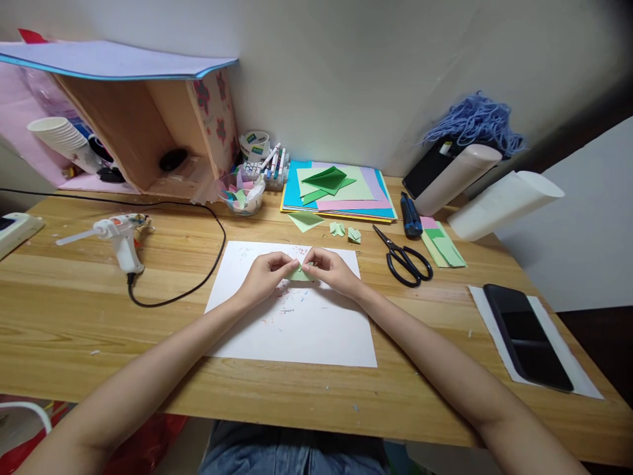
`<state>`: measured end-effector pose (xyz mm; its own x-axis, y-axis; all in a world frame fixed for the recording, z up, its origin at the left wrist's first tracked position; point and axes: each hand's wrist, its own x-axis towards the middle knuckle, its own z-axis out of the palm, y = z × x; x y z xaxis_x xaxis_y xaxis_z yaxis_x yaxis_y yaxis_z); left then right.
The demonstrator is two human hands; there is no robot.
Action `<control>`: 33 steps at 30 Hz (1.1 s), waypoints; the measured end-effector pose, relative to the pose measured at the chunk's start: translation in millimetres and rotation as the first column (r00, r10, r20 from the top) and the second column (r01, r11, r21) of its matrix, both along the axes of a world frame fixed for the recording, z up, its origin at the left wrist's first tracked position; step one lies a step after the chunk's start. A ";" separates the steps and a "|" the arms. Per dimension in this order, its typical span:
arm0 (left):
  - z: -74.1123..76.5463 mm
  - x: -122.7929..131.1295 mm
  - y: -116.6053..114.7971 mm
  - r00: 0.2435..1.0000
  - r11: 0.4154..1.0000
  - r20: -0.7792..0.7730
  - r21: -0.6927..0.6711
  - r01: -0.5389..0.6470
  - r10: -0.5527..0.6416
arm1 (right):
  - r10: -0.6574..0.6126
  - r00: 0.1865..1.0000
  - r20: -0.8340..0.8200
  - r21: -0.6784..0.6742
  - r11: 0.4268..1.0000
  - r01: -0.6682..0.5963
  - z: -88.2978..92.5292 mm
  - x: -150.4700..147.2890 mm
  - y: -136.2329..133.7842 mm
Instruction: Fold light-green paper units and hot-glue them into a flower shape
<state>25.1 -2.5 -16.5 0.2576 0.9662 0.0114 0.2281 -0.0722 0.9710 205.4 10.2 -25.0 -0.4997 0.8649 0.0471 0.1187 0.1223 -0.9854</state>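
Observation:
A small piece of light green paper (299, 274) is pinched between my two hands, over a white sheet (336, 336) flecked with coloured marks. My left hand (267, 276) grips its left side between thumb and fingers. On the other side my right hand (330, 269) has its thumb and fingers closed on the same paper, and the thumbs nearly meet. My fingers cover much of the piece, so its folds are hard to make out. Just beyond lie a light green paper triangle (305, 220) and two small folded green pieces, one of them a folded paper (354, 235).
Black-handled scissors (403, 256) and a utility knife (411, 216) lie to the right, near a phone (527, 336). A glue gun (121, 241) with a looping cord stands left. Behind are stacked coloured papers (386, 204), a scrap cup (242, 198) and a wooden box (212, 125).

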 end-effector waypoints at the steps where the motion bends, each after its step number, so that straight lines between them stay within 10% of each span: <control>1: 0.3 0.5 -0.4 1.000 1.000 0.006 -0.002 0.000 0.000 | -0.006 1.000 0.000 0.003 1.000 0.006 -0.3 -0.3 0.0; 33: -4.5 3.8 -7.3 1.000 0.997 0.000 -0.077 0.021 -0.021 | -0.039 0.999 0.013 0.063 0.997 0.038 -3.5 -2.1 -1.6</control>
<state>28.9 -9.8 -21.0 0.2779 0.9586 -0.0627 0.2278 -0.0023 0.9737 203.3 8.5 -28.5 -0.4672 0.8791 0.0948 0.1380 0.1785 -0.9742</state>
